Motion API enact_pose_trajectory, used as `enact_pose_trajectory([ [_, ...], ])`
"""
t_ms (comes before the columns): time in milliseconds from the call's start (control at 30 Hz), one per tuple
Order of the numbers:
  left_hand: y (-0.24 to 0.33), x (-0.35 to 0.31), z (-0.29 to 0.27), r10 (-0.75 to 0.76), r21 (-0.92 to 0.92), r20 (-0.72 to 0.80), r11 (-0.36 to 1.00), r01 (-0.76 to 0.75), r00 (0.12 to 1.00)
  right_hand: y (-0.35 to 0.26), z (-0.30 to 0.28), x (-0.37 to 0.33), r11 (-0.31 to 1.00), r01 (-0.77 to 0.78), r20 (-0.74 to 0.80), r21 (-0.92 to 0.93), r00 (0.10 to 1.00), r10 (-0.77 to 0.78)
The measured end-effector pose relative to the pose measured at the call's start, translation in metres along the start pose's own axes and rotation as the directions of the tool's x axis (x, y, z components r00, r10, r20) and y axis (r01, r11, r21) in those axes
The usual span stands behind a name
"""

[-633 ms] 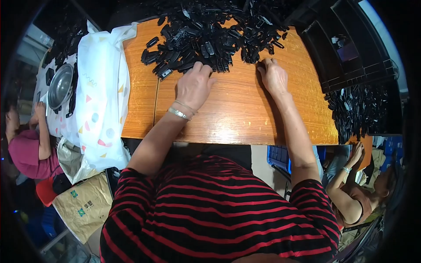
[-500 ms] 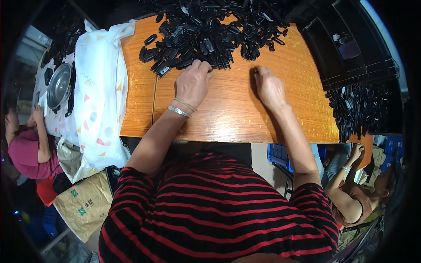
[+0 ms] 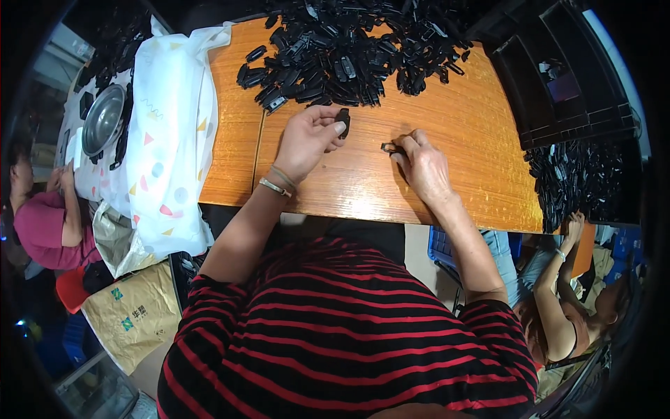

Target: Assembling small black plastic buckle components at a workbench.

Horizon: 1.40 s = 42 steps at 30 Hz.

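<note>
My left hand (image 3: 307, 140) pinches a small black plastic casing (image 3: 343, 123) between thumb and fingers, a little in front of the pile. To its right, my right hand (image 3: 424, 164) grips a small black frame-like plastic piece (image 3: 392, 148), whose open loop sticks out past the fingertips. The two pieces are apart, just over the bare wood of the table (image 3: 349, 188). Beyond both hands lies a large heap of similar black plastic parts (image 3: 335, 59), loosely piled.
A white patterned plastic sheet (image 3: 171, 146) lies at the left, with a metal bowl (image 3: 105, 122) past it. More black parts (image 3: 572, 174) are heaped at the right below a dark crate (image 3: 565, 77). Co-workers sit at left (image 3: 52, 234) and right (image 3: 558, 314).
My left hand has drawn back from the heap's edge and now shows a black casing. My right hand has moved nearer to me and turned, showing the frame-like piece.
</note>
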<state>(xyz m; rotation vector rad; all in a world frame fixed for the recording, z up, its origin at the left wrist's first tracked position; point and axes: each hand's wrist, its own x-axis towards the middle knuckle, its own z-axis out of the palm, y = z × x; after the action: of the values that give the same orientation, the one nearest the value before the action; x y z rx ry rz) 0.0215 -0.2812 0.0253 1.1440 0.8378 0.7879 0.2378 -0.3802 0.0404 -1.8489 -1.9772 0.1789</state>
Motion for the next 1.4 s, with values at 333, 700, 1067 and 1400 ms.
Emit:
enact_pose_trajectory([
  [333, 0.017, -0.029, 0.007, 0.052, -0.189, 0.101, 0.981, -0.032, 0.994, -0.069, -0.006, 0.018, 0.855, 0.007, -0.189, 0.518, 0.976, 0.107],
  [700, 0.005, -0.039, 0.006, 0.139, -0.183, 0.088, 0.976, -0.121, 0.986, -0.073, 0.013, 0.012, 0.866, 0.065, -0.249, 0.495, 0.966, 0.07],
  [1067, -0.004, -0.056, 0.023, 0.289, -0.145, 0.062, 0.95, -0.278, 0.955, -0.09, 0.038, -0.008, 0.885, 0.095, -0.287, 0.456, 0.957, 0.046],
  [1400, 0.006, -0.104, -0.045, 0.071, 0.019, 0.025, 0.997, -0.072, 0.997, -0.121, 0.045, 0.002, 0.801, 0.016, 0.141, 0.599, 0.982, -0.125],
])
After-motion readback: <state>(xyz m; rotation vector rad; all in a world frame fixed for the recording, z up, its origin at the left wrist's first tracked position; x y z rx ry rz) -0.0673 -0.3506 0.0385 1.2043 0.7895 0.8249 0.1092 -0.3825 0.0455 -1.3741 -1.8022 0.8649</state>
